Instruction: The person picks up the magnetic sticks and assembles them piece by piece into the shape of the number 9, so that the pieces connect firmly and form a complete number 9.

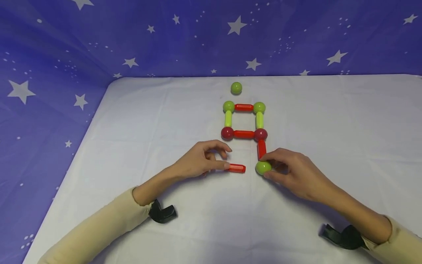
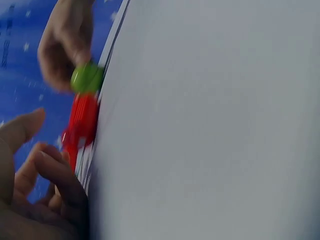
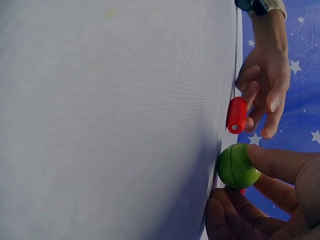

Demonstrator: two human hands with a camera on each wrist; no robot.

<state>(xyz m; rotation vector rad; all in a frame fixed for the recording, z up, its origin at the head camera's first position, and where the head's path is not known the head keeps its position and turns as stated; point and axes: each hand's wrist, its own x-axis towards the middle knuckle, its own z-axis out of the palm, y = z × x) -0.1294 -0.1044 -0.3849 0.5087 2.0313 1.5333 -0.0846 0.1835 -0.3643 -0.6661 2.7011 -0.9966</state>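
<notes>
My right hand [image 1: 298, 176] pinches a green ball [image 1: 263, 168] between thumb and fingers. The ball meets the lower end of a red rod [image 1: 261, 149], whose upper end joins a dark red ball [image 1: 261, 134]. To the left, a loose red rod [image 1: 238, 168] lies on the table, with a gap between it and the green ball. Beside that rod's left end is my left hand [image 1: 201, 159], fingers loosely bent. In the head view its thumb overlaps the rod's end; whether they touch I cannot tell. The right wrist view shows the rod [image 3: 236, 115] near those fingers.
Beyond the hands lies a square of balls joined by red rods [image 1: 244, 107] and lime rods [image 1: 228, 119]. Another green ball [image 1: 236, 88] lies apart, farther back. A white cloth [image 1: 158, 110] covers the table; a starry blue backdrop [image 1: 197, 36] stands behind it.
</notes>
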